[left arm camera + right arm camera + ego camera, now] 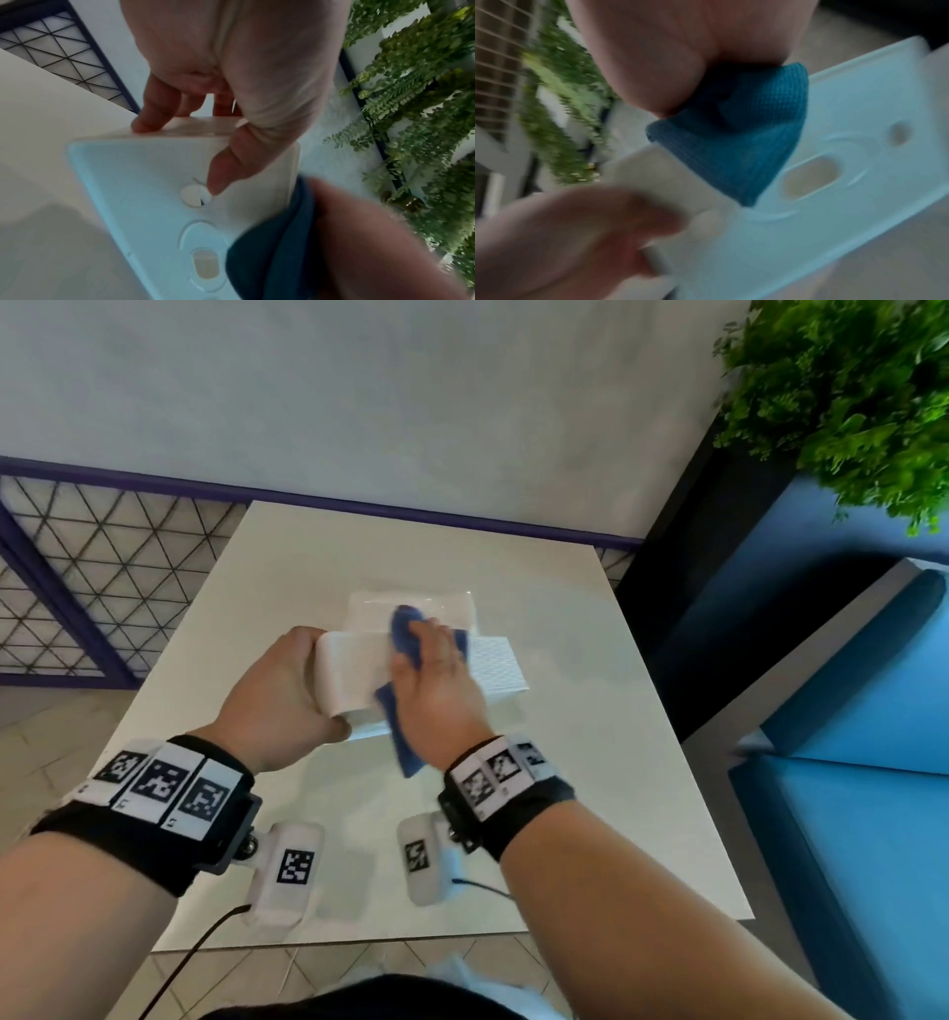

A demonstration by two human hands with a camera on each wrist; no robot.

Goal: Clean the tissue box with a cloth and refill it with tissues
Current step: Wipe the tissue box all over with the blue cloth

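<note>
Left hand point(277, 690) grips white tissue box point(349, 670) above desk point(590, 762); right hand point(436, 680) clutches blue cloth point(403, 634) against box; tissue pack point(411, 603) just behind.

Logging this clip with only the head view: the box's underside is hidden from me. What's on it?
Observer: The left wrist view shows the tissue box has a round hole and an oval slot there.
Operator: Where's the left thumb?
Observer: The left hand has its thumb tip at the round hole's edge.
Operator: And the cloth underneath?
Observer: The right hand pinches the blue cloth, bunched, against the box beside the oval slot.
</note>
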